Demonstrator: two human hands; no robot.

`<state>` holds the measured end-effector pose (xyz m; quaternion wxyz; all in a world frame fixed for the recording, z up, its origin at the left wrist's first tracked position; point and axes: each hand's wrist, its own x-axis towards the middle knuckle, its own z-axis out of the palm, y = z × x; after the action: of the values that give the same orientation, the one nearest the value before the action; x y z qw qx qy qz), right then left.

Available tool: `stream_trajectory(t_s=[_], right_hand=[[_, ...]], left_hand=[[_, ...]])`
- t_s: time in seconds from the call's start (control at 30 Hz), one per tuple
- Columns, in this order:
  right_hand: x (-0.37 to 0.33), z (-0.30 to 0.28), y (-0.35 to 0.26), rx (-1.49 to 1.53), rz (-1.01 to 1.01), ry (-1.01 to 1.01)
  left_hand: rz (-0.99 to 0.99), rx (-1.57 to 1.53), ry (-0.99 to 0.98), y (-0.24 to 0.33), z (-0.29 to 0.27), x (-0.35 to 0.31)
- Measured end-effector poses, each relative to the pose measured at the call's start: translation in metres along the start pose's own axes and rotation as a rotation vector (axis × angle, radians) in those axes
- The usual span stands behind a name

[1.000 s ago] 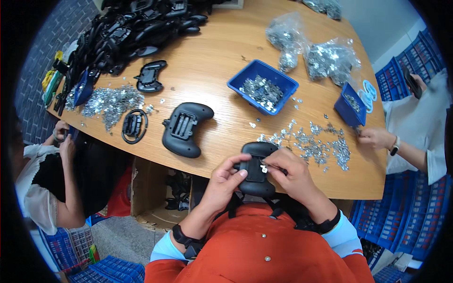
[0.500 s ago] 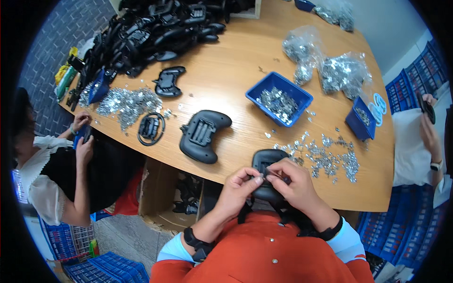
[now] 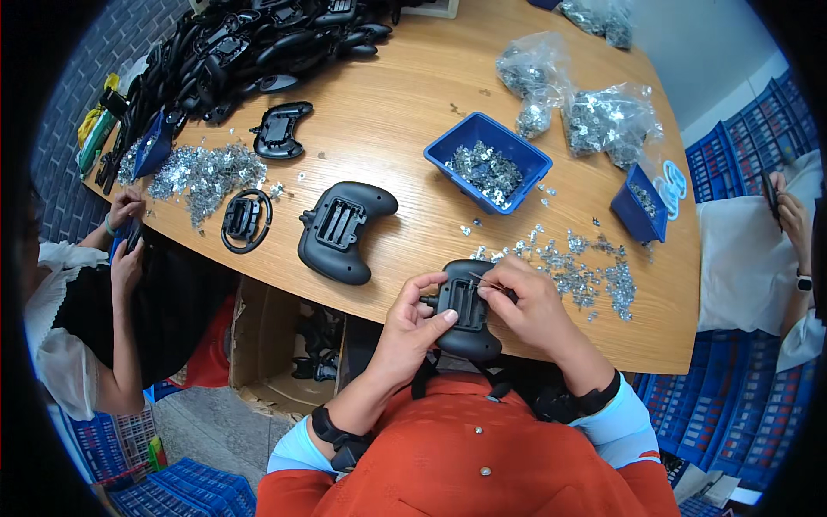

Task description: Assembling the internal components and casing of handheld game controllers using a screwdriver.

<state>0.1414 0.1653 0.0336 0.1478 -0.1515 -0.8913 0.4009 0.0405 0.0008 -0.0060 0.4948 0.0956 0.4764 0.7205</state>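
A black game controller (image 3: 469, 343) is held at the table's front edge, its battery compartment facing up. My left hand (image 3: 403, 334) grips its left side, thumb resting on the shell near the compartment. Above the compartment's upper right corner, my right hand (image 3: 536, 308) is closed in a pinch on a thin metal tool (image 3: 491, 283), its exact kind too small to make out. Another black controller (image 3: 360, 250) lies to the left, back up. Beyond my right hand, small silver metal pieces (image 3: 568, 271) are scattered.
Ahead stands a blue bin (image 3: 465, 188) of metal pieces; a smaller blue bin (image 3: 650, 226) is at right, near clear bags (image 3: 616, 121). A wheel-shaped black part (image 3: 245, 221), a controller shell (image 3: 277, 131) and a pile of black shells (image 3: 250, 60) lie left. People sit on both sides.
My left hand has moved from the compartment to the controller's left side, uncovering the compartment. The right hand stays at its upper right. The whole view has shifted slightly.
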Motion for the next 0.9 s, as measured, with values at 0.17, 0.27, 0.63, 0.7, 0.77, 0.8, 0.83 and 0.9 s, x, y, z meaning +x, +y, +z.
stream_trajectory(t_s=[0.17, 0.27, 0.63, 0.7, 0.77, 0.8, 0.83, 0.9], right_hand=[[0.006, -0.002, 0.003, -0.084, -0.059, -0.084], [0.009, -0.003, 0.004, -0.13, -0.089, -0.098], [0.023, -0.005, -0.006, -0.304, -0.185, -0.184], [0.022, -0.002, -0.01, -0.349, -0.17, -0.182], [0.022, -0.001, -0.014, -0.393, -0.154, -0.179], [0.022, -0.001, -0.018, -0.436, -0.145, -0.214], [0.023, -0.001, -0.02, -0.48, -0.136, -0.248], [0.026, -0.001, -0.021, -0.5, -0.15, -0.264]], left_hand=[[0.013, 0.037, -0.075, -0.003, -0.007, 0.002], [0.007, 0.022, -0.07, -0.002, -0.006, 0.002], [-0.001, -0.034, -0.059, 0.004, 0.002, 0.001], [-0.004, -0.029, -0.068, 0.004, 0.001, 0.001], [-0.006, 0.009, -0.083, 0.002, -0.001, 0.002], [-0.008, 0.009, -0.085, 0.002, -0.002, 0.002], [-0.005, 0.016, -0.083, 0.002, -0.002, 0.001], [-0.002, 0.024, -0.085, 0.002, -0.003, 0.001]])
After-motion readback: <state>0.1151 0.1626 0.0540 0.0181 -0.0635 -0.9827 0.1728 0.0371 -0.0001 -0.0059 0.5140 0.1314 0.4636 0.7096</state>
